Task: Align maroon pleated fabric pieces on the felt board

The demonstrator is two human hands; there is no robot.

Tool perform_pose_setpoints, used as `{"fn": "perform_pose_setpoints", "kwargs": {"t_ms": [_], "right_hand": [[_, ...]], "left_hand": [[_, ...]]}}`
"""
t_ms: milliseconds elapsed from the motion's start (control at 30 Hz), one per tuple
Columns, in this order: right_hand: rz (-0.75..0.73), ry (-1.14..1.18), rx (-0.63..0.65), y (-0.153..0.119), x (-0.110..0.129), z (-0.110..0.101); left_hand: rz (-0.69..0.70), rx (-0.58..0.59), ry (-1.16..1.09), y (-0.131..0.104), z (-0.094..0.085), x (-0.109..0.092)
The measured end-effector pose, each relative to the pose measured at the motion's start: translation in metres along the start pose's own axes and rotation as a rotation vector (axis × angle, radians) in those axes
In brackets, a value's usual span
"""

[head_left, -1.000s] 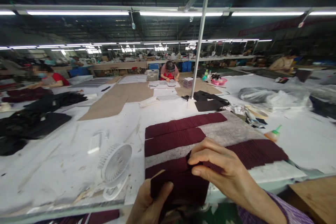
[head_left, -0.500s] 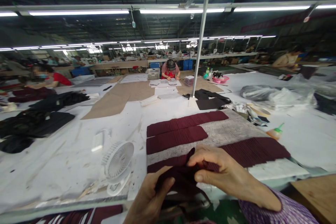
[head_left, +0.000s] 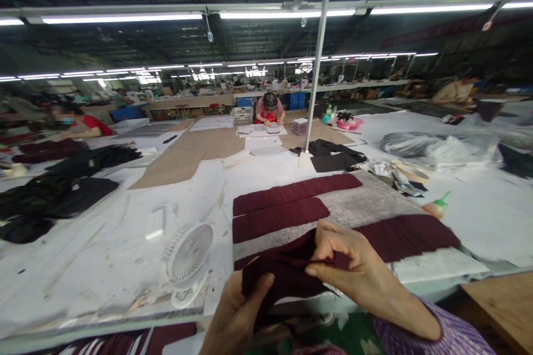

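Between my two hands is a dark maroon fabric piece [head_left: 287, 272], held up just over the table's front edge. My left hand [head_left: 241, 305] grips its left side, thumb on top. With thumb and fingertips, my right hand [head_left: 350, 266] pinches its right edge. Behind the hands, overlapping maroon fabric pieces lie in rows on a grey mottled board: a long back row [head_left: 297, 191], a shorter row [head_left: 281, 219], and a front row [head_left: 410, 237] partly hidden by my hands.
A small white fan [head_left: 189, 255] stands left of the board. A metal post [head_left: 318, 61] rises behind it. To the right are a bottle with a green spout [head_left: 436, 206] and fabric scraps [head_left: 402, 177]. Co-workers sit at farther tables. A wooden surface [head_left: 499, 305] is at lower right.
The fabric between my hands has been lifted and spread wider. My right hand has moved slightly right, its fingers closing in a pinch on the fabric's edge.
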State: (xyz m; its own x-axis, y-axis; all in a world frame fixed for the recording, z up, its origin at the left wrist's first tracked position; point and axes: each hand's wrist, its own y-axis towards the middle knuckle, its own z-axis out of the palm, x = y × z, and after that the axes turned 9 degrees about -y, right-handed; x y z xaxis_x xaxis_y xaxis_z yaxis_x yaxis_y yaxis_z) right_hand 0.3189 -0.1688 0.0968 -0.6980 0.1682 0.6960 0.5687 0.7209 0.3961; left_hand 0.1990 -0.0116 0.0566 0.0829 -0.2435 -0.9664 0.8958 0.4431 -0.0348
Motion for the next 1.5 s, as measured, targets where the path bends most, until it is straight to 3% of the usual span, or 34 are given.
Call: {"fn": "perform_pose_setpoints", "kwargs": {"t_ms": [100, 233, 367, 433, 667, 767, 833, 900, 933, 1033, 1133, 1233, 1367, 1500], "right_hand": [[0.044, 0.066, -0.052, -0.001, -0.01, 0.003], [0.16, 0.335, -0.123, -0.008, -0.029, 0.011], [0.281, 0.629, 0.029, -0.014, -0.036, 0.027], [0.364, 0.722, 0.028, -0.016, -0.035, 0.035], [0.591, 0.841, -0.168, -0.018, -0.055, 0.053], [0.613, 0.717, -0.201, -0.018, -0.074, 0.052], [0.62, 0.564, -0.213, -0.018, -0.092, 0.046], [0.631, 0.438, -0.22, -0.021, -0.114, 0.034], [0.637, 0.391, -0.219, -0.023, -0.127, 0.026], [0.647, 0.218, -0.166, -0.033, -0.169, -0.006], [0.646, 0.016, -0.046, -0.045, -0.212, -0.043], [0.621, -0.156, 0.104, -0.048, -0.251, -0.075], [0.551, -0.284, 0.353, -0.033, -0.296, -0.102], [0.49, -0.34, 0.581, 0.004, -0.343, -0.11]], "left_hand": [[-0.038, -0.001, -0.056, 0.001, 0.0, 0.004], [-0.117, 0.004, -0.238, 0.005, 0.002, 0.01], [-0.13, -0.041, -0.388, 0.011, 0.009, 0.014], [-0.1, -0.063, -0.421, 0.015, 0.013, 0.016], [-0.113, -0.025, -0.529, 0.028, 0.026, 0.037], [-0.108, 0.021, -0.475, 0.037, 0.029, 0.055], [-0.065, 0.023, -0.341, 0.049, 0.026, 0.074], [-0.01, -0.023, -0.068, 0.066, 0.018, 0.102], [0.02, -0.099, 0.137, 0.075, 0.012, 0.118], [-0.004, -0.273, 0.332, 0.104, -0.008, 0.172], [-0.02, -0.497, 0.574, 0.124, -0.023, 0.226], [-0.002, -0.697, 0.815, 0.132, -0.027, 0.269], [0.031, -0.853, 1.071, 0.135, -0.024, 0.306], [0.052, -0.885, 1.261, 0.138, -0.022, 0.322]]}}
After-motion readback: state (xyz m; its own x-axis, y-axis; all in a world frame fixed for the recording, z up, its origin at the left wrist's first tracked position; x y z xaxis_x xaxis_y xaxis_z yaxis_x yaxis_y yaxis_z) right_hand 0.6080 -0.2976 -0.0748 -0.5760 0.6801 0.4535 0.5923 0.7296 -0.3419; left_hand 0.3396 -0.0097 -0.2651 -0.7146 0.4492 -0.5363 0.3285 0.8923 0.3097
